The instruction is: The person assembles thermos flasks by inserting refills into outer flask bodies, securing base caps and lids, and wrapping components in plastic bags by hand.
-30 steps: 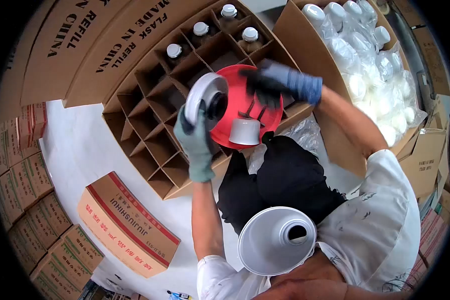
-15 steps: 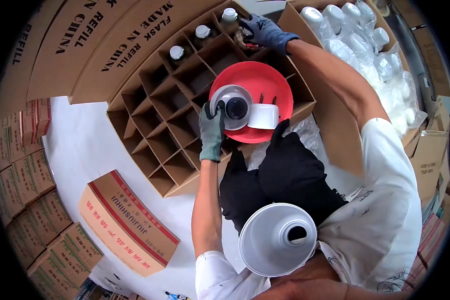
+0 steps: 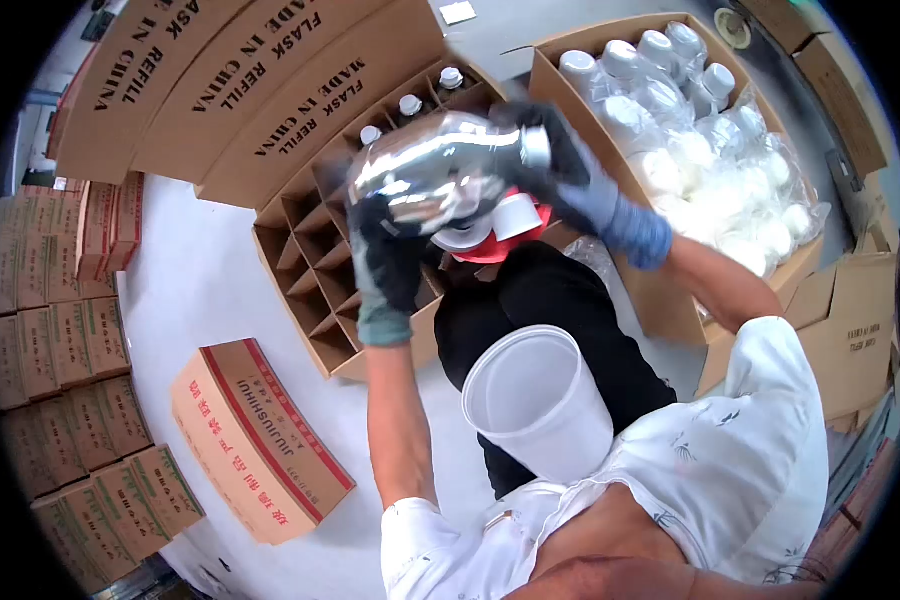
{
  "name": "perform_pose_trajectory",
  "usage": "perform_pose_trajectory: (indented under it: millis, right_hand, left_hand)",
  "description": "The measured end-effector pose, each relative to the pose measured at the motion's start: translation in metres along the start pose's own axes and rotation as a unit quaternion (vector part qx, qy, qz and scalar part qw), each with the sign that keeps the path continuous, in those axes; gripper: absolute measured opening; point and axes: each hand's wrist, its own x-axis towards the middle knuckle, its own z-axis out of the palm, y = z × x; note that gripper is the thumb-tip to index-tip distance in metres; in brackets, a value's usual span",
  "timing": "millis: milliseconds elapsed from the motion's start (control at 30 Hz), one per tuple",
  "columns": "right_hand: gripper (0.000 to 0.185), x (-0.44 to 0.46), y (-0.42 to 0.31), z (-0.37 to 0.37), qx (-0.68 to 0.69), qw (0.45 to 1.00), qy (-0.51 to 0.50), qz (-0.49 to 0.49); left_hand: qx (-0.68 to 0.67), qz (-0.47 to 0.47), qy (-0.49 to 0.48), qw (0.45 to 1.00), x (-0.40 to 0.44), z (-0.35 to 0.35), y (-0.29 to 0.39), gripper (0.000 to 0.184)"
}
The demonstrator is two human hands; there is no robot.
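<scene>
A silvery, mirror-like flask refill (image 3: 435,172) with a white cap (image 3: 535,147) lies sideways across both gloved hands, above the divided carton. My left hand (image 3: 385,245) holds its rounded wide end from below. My right hand (image 3: 570,175) is closed around the capped neck end; motion blurs its fingers. Partly hidden beneath the flask refill is a red basin (image 3: 492,248) with a white cup-shaped piece (image 3: 516,216) and a pale round piece (image 3: 460,238). A translucent white tub (image 3: 540,400) rests in the lap, its wide mouth facing up.
The divided carton (image 3: 335,362) holds several white-capped refills (image 3: 410,106) along its far side. On the right, another carton (image 3: 660,285) is full of plastic-wrapped white parts (image 3: 695,150). A printed box (image 3: 260,440) lies on the floor at left, near stacked boxes (image 3: 70,340).
My right hand has come out of the carton's far cell with the flask refill. My left hand has left the round piece in the basin and now supports the refill too.
</scene>
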Motion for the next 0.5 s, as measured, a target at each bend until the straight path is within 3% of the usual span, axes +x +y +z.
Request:
perform_pose_trajectory:
  millis: [33, 67, 100, 167, 200, 267, 300, 433, 500]
  right_hand:
    - [0.055, -0.021, -0.021, 0.004, -0.037, 0.999, -0.008, -0.014]
    - [0.055, -0.045, -0.035, 0.007, 0.028, 0.998, -0.05, 0.016]
    - [0.055, -0.064, -0.046, 0.005, 0.092, 0.99, -0.093, 0.044]
    - [0.052, -0.093, -0.066, -0.012, -0.012, 0.981, -0.194, 0.007]
    - [0.051, -0.108, -0.066, -0.018, -0.052, 0.981, -0.184, -0.033]
    - [0.054, -0.145, -0.082, -0.028, 0.005, 0.984, -0.152, 0.091]
    - [0.056, -0.166, -0.091, -0.031, 0.035, 0.978, -0.136, 0.154]
    - [0.078, -0.255, -0.117, -0.043, -0.103, 0.97, -0.205, 0.085]
    - [0.085, -0.291, -0.137, -0.039, -0.07, 0.967, -0.221, 0.102]
  left_hand:
    - [-0.262, -0.138, -0.012, 0.955, -0.005, -0.013, 0.023, 0.045]
    - [-0.497, -0.27, 0.051, 0.823, -0.01, -0.026, 0.046, 0.044]
    - [-0.483, -0.294, 0.029, 0.824, -0.013, -0.042, 0.066, 0.051]
    - [-0.304, -0.168, -0.046, 0.937, -0.018, -0.049, 0.125, 0.066]
    - [-0.241, -0.153, -0.088, 0.954, -0.025, -0.058, 0.138, 0.075]
    - [-0.142, -0.174, -0.153, 0.962, -0.045, -0.067, 0.172, 0.09]
    - [-0.189, -0.173, -0.195, 0.947, -0.06, -0.068, 0.182, 0.087]
    - [-0.059, -0.273, -0.12, 0.953, -0.165, -0.064, 0.173, 0.073]
    - [-0.232, -0.364, -0.021, 0.902, -0.25, -0.067, 0.143, 0.059]
